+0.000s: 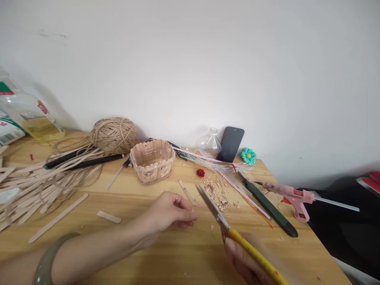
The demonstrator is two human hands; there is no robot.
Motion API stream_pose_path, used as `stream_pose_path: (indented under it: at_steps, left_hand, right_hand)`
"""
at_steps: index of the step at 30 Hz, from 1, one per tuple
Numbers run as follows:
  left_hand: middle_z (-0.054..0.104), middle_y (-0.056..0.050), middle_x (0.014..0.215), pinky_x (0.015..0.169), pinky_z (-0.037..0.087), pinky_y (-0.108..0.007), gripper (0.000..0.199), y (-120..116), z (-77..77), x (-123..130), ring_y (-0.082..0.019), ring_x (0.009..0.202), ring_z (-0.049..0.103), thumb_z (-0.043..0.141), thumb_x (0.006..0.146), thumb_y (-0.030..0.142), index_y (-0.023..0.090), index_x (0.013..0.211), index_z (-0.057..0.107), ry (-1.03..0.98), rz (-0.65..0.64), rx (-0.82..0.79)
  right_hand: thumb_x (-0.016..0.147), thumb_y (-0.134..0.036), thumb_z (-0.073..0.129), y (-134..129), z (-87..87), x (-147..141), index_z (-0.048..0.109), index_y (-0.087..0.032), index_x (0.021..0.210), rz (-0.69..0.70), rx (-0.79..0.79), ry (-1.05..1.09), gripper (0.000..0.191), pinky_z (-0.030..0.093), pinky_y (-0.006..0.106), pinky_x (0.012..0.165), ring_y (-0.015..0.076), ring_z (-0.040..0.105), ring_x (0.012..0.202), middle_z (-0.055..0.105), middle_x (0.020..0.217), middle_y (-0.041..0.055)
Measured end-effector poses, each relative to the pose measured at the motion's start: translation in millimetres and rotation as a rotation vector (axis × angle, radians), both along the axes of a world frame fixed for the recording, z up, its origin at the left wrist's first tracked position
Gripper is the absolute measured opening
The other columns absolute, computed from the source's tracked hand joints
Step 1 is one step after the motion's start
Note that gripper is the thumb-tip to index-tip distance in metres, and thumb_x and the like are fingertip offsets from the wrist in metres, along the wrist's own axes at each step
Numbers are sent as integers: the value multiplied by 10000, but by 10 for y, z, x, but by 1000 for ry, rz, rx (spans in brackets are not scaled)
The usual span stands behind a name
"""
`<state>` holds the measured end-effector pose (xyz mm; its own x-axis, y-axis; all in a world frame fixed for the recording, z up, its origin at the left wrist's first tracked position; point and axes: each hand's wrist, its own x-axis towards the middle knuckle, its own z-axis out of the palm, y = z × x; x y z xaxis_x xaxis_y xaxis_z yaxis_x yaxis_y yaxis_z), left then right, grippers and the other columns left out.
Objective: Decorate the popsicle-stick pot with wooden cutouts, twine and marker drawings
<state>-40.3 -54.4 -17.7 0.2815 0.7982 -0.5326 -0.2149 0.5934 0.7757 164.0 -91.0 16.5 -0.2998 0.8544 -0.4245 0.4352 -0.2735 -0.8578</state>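
My left hand (175, 211) is closed in a pinch over the middle of the table. Whatever is between its thumb and fingertips is too small to make out. My right hand (246, 257), partly blurred, grips a pair of scissors (227, 227) by the yellow handles, blades pointing up and left with their tips together. Just beyond my left hand lies a short wooden craft stick (187, 192). A small basket (152, 164) made of craft sticks, with a silvery trim around it, stands behind that hand. Wood scraps (219, 194) and a red rose-shaped piece (200, 172) lie beyond the scissors.
A ball of twine (114, 134), loose craft sticks (59, 217) and a bottle of yellow liquid (41, 126) are at the left. Rightward lie a green-handled knife (271, 206) and a pink glue gun (297, 198) near the table edge. A phone (231, 144) leans against the wall.
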Motion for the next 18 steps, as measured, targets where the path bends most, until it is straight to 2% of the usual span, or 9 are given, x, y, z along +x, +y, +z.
stream_pose_path:
  at_steps: [3, 8, 11, 14, 18]
  left_hand:
    - [647, 21, 500, 529, 447, -209, 264, 26, 61, -27, -96, 506, 577, 829, 453, 210, 143, 550, 593, 23, 7, 55]
    - [683, 11, 605, 581, 466, -211, 124, 67, 305, -126, -106, 600, 603, 747, 582, 219, 152, 668, 689, 94, 76, 180]
    - [709, 0, 684, 623, 473, -212, 140, 63, 427, -183, -116, 674, 613, 716, 617, 213, 162, 747, 717, 151, 116, 259]
    - [702, 8, 702, 637, 473, -222, 139, 54, 461, -203, -119, 673, 612, 725, 608, 202, 165, 734, 678, 165, 136, 325]
    - [657, 13, 659, 640, 463, -237, 121, 46, 414, -186, -123, 652, 596, 714, 614, 200, 160, 668, 613, 210, 94, 410]
  right_hand:
    - [772, -564, 533, 183, 73, -36, 456, -224, 559, -30, 30, 22, 409, 238, 237, 356, 88, 310, 356, 359, 396, -57]
    - [650, -318, 647, 439, 127, -334, 559, -190, 756, -129, 221, 131, 188, 408, 245, 526, 119, 499, 571, 566, 653, -12]
    - [641, -255, 633, 508, 158, -551, 553, -187, 753, -83, 269, 202, 154, 445, 267, 576, 146, 551, 645, 592, 703, 2]
    - [643, -245, 641, 520, 193, -676, 514, -193, 705, -53, 287, 202, 150, 426, 250, 533, 124, 513, 577, 551, 644, -21]
    - [655, -256, 663, 505, 193, -687, 487, -196, 681, -66, 352, 189, 187, 392, 228, 504, 107, 467, 539, 502, 593, -40]
